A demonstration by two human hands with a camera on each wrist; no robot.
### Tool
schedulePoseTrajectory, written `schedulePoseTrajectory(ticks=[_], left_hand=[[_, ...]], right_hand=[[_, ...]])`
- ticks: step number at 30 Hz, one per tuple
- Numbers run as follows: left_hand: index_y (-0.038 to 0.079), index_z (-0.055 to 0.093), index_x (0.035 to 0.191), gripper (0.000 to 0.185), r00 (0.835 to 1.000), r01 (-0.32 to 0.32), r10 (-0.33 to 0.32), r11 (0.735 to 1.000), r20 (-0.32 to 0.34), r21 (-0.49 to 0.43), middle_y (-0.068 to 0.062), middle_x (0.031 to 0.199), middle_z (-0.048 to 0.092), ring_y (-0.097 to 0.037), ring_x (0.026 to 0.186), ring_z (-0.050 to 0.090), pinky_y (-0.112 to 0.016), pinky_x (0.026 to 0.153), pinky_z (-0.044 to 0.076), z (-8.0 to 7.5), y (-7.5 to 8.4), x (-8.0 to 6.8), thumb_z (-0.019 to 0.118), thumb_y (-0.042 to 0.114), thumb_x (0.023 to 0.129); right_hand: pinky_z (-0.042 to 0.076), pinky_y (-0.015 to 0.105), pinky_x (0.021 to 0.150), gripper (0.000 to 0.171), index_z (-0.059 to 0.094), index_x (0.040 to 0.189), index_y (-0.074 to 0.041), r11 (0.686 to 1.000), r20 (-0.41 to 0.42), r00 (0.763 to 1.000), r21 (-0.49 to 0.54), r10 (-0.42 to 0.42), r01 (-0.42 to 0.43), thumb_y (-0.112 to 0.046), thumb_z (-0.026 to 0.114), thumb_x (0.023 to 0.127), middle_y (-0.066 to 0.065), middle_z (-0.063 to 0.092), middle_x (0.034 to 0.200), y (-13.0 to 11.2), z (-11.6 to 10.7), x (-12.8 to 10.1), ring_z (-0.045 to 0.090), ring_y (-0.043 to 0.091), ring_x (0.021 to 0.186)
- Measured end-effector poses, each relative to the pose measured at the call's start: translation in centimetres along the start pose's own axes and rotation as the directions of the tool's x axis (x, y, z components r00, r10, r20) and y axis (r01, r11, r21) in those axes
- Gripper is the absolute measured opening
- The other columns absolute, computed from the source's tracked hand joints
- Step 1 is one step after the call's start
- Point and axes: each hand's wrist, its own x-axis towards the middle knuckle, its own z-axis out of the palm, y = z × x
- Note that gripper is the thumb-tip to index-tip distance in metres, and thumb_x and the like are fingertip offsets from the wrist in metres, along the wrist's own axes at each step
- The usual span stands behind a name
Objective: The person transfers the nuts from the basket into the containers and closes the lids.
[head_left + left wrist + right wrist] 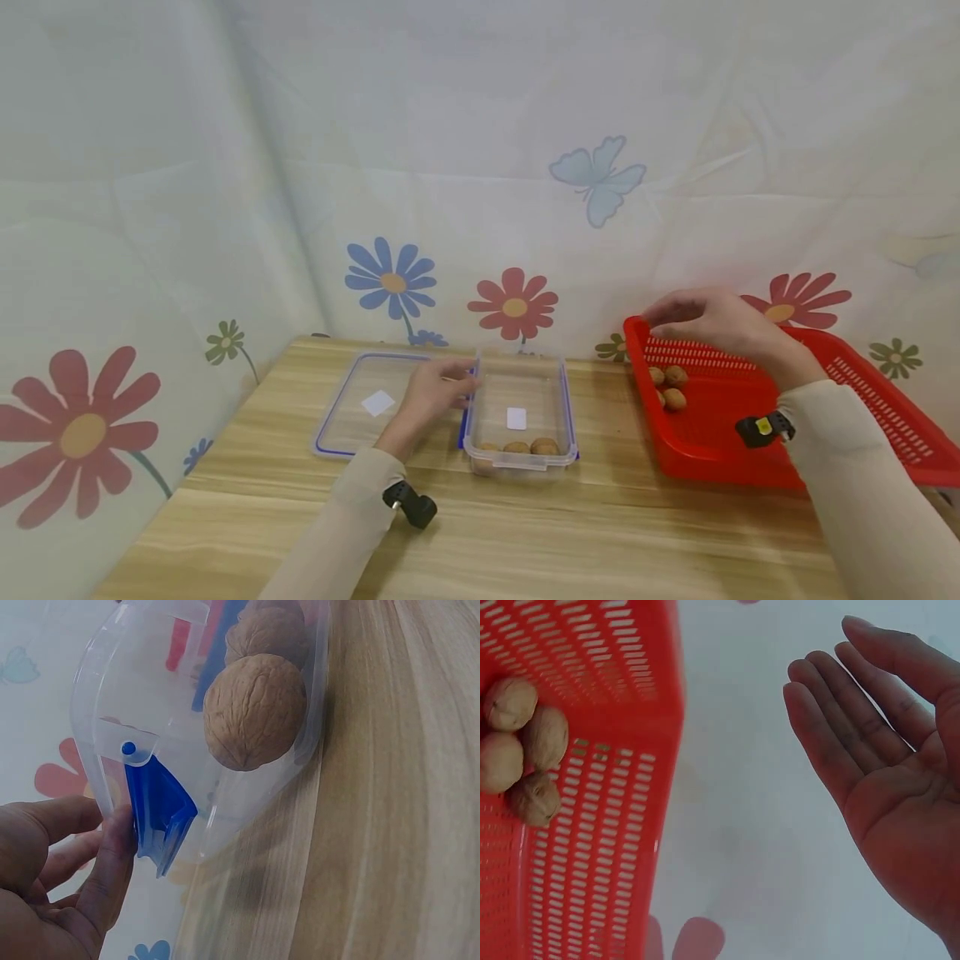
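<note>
A clear plastic food container point(521, 392) with blue side clasps stands on the table, several walnuts point(531, 447) along its near end. My left hand point(435, 392) is at its left side; in the left wrist view, thumb and fingertips pinch the rim beside a blue clasp point(159, 806). Over the far left part of a red plastic basket point(720, 458) hovers my right hand point(712, 321), holding nothing. Its fingers stretch out in the right wrist view, palm showing. More walnuts point(525, 750) lie in the basket's left corner.
A clear lid point(345, 425) with a blue seal lies flat left of the container. Behind the wooden table point(517, 533) hangs a pale curtain point(450, 125) with printed flowers and a butterfly. The basket's raised rim stands to the right of the container.
</note>
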Motion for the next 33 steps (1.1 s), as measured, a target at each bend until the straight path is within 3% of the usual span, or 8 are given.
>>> schedulePoseTrajectory(ticks=[6, 19, 33], left_hand=[[-0.002, 0.070, 0.136, 0.038, 1.000, 0.008, -0.008, 1.000, 0.004, 0.007, -0.020, 0.113, 0.073, -0.032, 0.089, 0.077, -0.039, 0.077, 0.068, 0.0, 0.1, -0.1, 0.076, 0.006, 0.099], [0.000, 0.070, 0.136, 0.039, 1.000, 0.014, -0.014, 1.000, -0.001, 0.021, -0.019, 0.114, 0.074, -0.028, 0.085, 0.077, -0.035, 0.075, 0.068, 0.0, 0.3, -0.2, 0.076, 0.007, 0.099], [-0.001, 0.070, 0.137, 0.040, 1.000, 0.027, -0.027, 0.999, 0.002, 0.018, -0.018, 0.112, 0.073, -0.028, 0.086, 0.077, -0.034, 0.075, 0.068, -0.1, 0.3, -0.2, 0.077, 0.010, 0.099]], right_hand=[[0.056, 0.061, 0.104, 0.052, 0.066, 0.141, -0.008, 0.999, -0.017, 0.999, 0.011, 0.040, -0.040, -0.033, 0.079, 0.098, 0.015, 0.069, 0.136, 2.1, -0.4, 0.3, 0.066, 0.034, 0.119], [0.056, 0.063, 0.103, 0.046, 0.064, 0.141, 0.000, 0.993, -0.005, 0.993, 0.005, 0.117, -0.117, -0.020, 0.075, 0.101, 0.024, 0.067, 0.135, 6.9, 0.1, 1.5, 0.064, 0.039, 0.115], [0.055, 0.065, 0.103, 0.050, 0.061, 0.142, 0.004, 0.983, 0.058, 0.982, 0.029, 0.178, -0.180, -0.019, 0.075, 0.100, 0.030, 0.060, 0.140, 9.5, 0.8, 1.7, 0.058, 0.043, 0.119]])
